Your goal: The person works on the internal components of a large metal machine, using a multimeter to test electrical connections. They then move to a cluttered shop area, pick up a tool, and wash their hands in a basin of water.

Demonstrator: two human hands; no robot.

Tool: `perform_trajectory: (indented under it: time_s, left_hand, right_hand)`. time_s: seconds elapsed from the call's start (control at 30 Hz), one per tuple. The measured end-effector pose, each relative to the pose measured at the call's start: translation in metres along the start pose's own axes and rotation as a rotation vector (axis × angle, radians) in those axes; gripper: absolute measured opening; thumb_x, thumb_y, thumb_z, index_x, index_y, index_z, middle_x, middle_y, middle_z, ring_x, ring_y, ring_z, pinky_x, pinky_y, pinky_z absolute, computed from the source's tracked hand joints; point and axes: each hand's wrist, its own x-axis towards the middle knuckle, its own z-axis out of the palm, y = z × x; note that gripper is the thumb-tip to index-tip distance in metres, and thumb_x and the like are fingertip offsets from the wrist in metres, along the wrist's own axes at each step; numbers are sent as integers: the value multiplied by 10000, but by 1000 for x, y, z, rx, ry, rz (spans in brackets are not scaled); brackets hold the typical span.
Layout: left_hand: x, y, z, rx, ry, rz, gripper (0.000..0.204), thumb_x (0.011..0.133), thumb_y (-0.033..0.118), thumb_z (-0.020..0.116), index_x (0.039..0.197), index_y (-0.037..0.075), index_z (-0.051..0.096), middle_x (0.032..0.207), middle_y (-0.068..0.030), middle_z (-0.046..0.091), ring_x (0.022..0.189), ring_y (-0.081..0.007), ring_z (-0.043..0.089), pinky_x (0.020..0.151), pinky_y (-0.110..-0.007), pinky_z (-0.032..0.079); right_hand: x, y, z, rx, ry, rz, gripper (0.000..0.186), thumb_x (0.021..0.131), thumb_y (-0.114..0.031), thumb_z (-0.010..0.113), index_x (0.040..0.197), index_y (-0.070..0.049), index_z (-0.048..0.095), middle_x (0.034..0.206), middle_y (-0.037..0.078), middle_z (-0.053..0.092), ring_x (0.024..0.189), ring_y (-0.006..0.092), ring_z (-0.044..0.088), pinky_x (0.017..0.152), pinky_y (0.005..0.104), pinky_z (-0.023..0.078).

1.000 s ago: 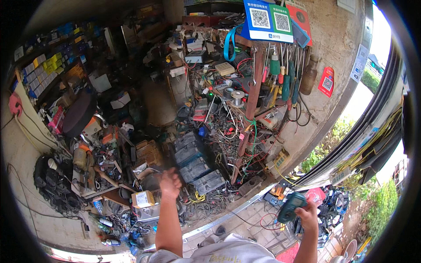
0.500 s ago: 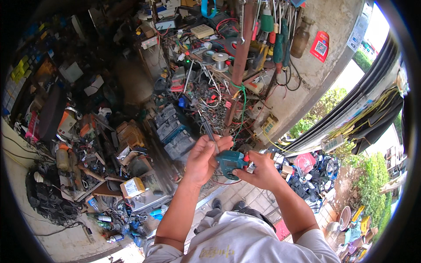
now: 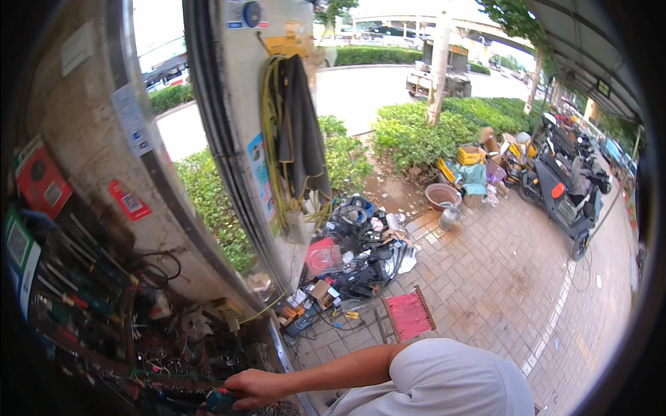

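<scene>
At the lower edge, left of the middle, my right hand (image 3: 255, 388) is closed round a small teal hand-held device (image 3: 220, 398), only part of which shows in the shade. My right forearm runs leftward to it from a light grey sleeve. My left hand cannot be made out in this view. Beside the right hand lies a dark clutter of wires and small parts (image 3: 187, 357).
Screwdrivers (image 3: 94, 256) hang along the wall at left. Outside the doorway stand a heap of discarded electronics (image 3: 368, 256), a red-topped stool (image 3: 409, 313), a clay-coloured basin (image 3: 442, 196) and a parked scooter (image 3: 565, 197) on brick paving.
The view has swung right, from the cluttered workbench to the doorway and pavement. My right hand keeps hold of the teal device; my left hand, earlier gripping a thin dark probe-like tool, has left the picture.
</scene>
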Motion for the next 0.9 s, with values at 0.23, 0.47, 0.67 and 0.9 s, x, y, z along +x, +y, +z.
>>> perform_trajectory:
  time_s: [0.23, 0.47, 0.67, 0.9]
  left_hand:
    - [-30, -48, 5, 469, -190, -131, 362, 866, 284, 561, 1005, -51, 586, 915, -104, 592, 728, -186, 559, 618, -291, 466]
    - [-48, -53, -29, 560, -279, -360, 391, 862, 259, 571, 1101, -48, 531, 961, -146, 597, 737, -231, 597, 650, -319, 500]
    - [-39, -48, -53, 704, -449, -419, 375, 862, 286, 563, 1156, 57, 519, 957, -114, 605, 711, -213, 599, 606, -317, 507]
    - [-20, -83, -115, 861, -655, -441, 352, 860, 297, 556, 1166, 125, 535, 918, -85, 611, 678, -180, 589, 556, -304, 498]
  right_hand:
    - [-31, -17, -49, 461, 1, 255, 234, 764, -236, 633, 798, -19, 552, 623, 63, 567, 517, 155, 565, 443, 304, 462]
    - [-34, -38, -41, 573, 48, 263, 233, 774, -247, 638, 811, -33, 553, 656, 44, 572, 535, 136, 557, 439, 288, 465]
    - [-25, -34, -9, 408, 96, 153, 248, 767, -254, 646, 793, -29, 546, 638, 42, 552, 543, 130, 552, 449, 292, 462]
    - [-15, -58, 15, 502, 106, 184, 219, 767, -221, 656, 769, -35, 539, 597, 42, 529, 525, 124, 541, 438, 285, 434]
